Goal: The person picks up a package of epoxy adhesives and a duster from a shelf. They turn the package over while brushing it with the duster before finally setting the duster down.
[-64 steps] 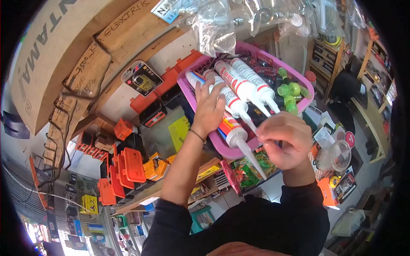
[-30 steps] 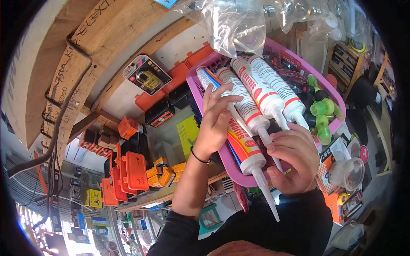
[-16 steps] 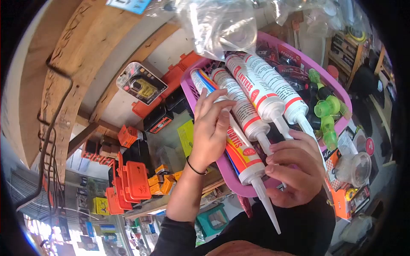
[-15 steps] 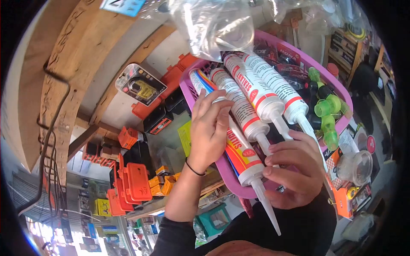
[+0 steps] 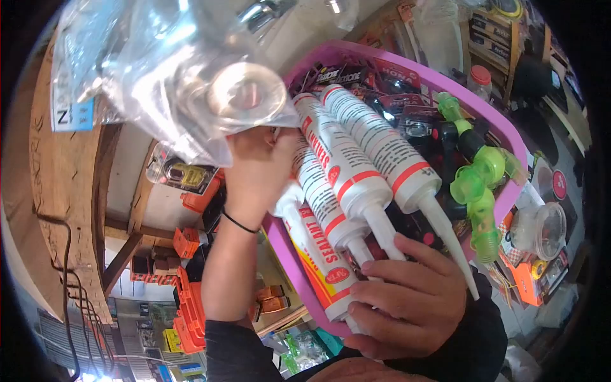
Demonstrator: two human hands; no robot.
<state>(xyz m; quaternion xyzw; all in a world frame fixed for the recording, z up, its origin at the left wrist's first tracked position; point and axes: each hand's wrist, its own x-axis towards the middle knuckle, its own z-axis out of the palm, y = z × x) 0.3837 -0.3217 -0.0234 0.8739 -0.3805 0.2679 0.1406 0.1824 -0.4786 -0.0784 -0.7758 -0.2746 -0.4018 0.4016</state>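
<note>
Several white sealant tubes (image 5: 347, 165) with red bands lie side by side across a pink basket (image 5: 503, 121), nozzles toward me. One tube has an orange and yellow label (image 5: 323, 270). My right hand (image 5: 417, 302) is curled over the nozzles at the lower end. My left hand (image 5: 254, 169), with a black band on its wrist, is closed at the upper left of the tubes. A white collar and nozzle (image 5: 289, 196) come out beneath it. A clear plastic bag (image 5: 172, 95) hides part of its fingers.
Green plastic fittings (image 5: 484, 175) and black packaged items (image 5: 407, 102) fill the basket's far and right sides. The bag hangs close at upper left, holding a roll (image 5: 248, 95). Orange boxes (image 5: 188, 312) are at left, and a clear round container (image 5: 547, 229) at right.
My left hand has left the coloured tube's side and moved left and up, behind the hanging bag. A further collar and nozzle show beneath it. The view has shifted; my right hand stays at the nozzles.
</note>
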